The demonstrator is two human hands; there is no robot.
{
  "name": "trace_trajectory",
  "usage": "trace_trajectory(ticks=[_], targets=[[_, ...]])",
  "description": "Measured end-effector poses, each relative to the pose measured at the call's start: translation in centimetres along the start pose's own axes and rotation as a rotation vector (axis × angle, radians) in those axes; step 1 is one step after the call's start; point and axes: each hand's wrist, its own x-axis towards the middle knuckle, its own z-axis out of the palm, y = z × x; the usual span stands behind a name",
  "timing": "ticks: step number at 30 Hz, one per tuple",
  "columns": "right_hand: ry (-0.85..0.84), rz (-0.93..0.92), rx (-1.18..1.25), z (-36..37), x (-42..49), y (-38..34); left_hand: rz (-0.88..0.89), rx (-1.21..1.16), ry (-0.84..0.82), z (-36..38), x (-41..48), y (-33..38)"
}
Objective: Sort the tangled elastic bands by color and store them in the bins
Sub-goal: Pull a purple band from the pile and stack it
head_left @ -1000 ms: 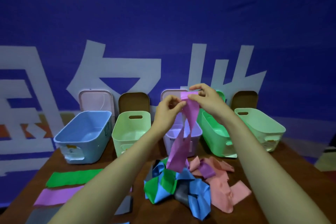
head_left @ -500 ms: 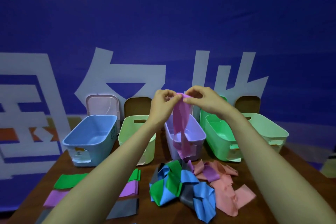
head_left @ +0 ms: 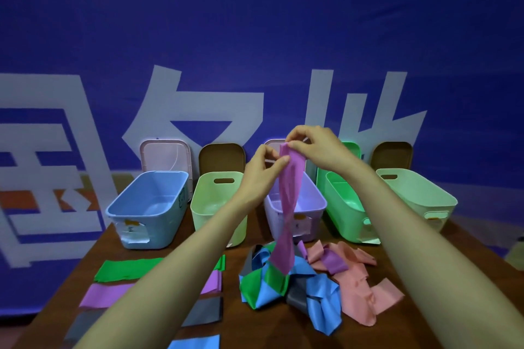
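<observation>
Purple is the colour of the long stretchy elastic band (head_left: pixel 286 207) that hangs between the two hands. The left hand (head_left: pixel 262 170) pinches its top edge with thumb and fingers closed on it, and the right hand (head_left: pixel 314 144) pinches the same top end just above, also closed on it. The band drops down in front of the lilac plastic bin (head_left: pixel 312 207), and its lower end touches the tangled pile of bands (head_left: pixel 306 286) on the brown wooden surface (head_left: pixel 425 320).

Five open bins stand in one row at the back: a blue bin (head_left: pixel 147 207), a pale yellow-green bin (head_left: pixel 215 201), the lilac one, a bright green bin (head_left: pixel 343 207) and a mint green bin (head_left: pixel 416 198). Behind them five lids lean upright.

In the pile I count blue, green, grey, purple and salmon-pink pieces, but how many of each I cannot tell. On the left, four bands lie flat and apart from the pile: one green flat band (head_left: pixel 127 269), one purple flat band (head_left: pixel 107 295), one grey flat band (head_left: pixel 204 312) and one blue flat band (head_left: pixel 195 343).
</observation>
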Motion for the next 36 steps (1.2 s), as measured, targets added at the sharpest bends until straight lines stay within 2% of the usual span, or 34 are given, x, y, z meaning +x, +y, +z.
trace_trajectory(ticks=[3, 6, 9, 14, 17, 19, 22, 24, 29, 32, 36], targets=[[0.116, 0.002, 0.029, 0.0, 0.3, -0.1, -0.028, 0.051, -0.093, 0.4, -0.9, -2.1], [0.166, 0.017, 0.057, -0.4, 0.4, 0.0, -0.113, 0.034, -0.114, 0.5, -2.5, -5.1], [0.160, 0.035, 0.160, -0.7, 0.4, 0.2, -0.289, -0.036, -0.108, 0.4, -3.7, -8.1], [0.084, -0.014, 0.263, -0.7, 0.0, 0.0, -0.712, -0.110, -0.151, 0.1, -5.0, -10.8], [0.078, -0.025, 0.293, -0.6, -0.1, 0.1, -0.844, -0.276, -0.217, -0.2, -5.6, -11.5], [0.085, -0.008, 0.308, -0.5, -0.1, 0.3, -0.887, -0.439, -0.197, -0.3, -5.7, -11.6], [0.087, 0.019, 0.363, -0.2, -0.2, 1.1, -0.903, -0.815, -0.118, -0.5, -5.4, -10.7], [0.075, 0.024, 0.397, -0.1, -0.4, 1.6, -0.909, -0.956, -0.054, -0.9, -4.9, -10.3], [0.050, 0.042, 0.354, 0.4, -0.6, 2.4, -1.019, -1.002, 0.021, -0.6, -4.1, -9.3], [0.083, 0.067, 0.341, 0.5, -0.9, 3.2, -1.023, -0.907, 0.024, -0.6, -4.0, -9.8], [0.164, 0.125, 0.214, 0.4, -1.3, 5.4, -1.020, -1.001, 0.209, -1.8, -4.2, -12.0]])
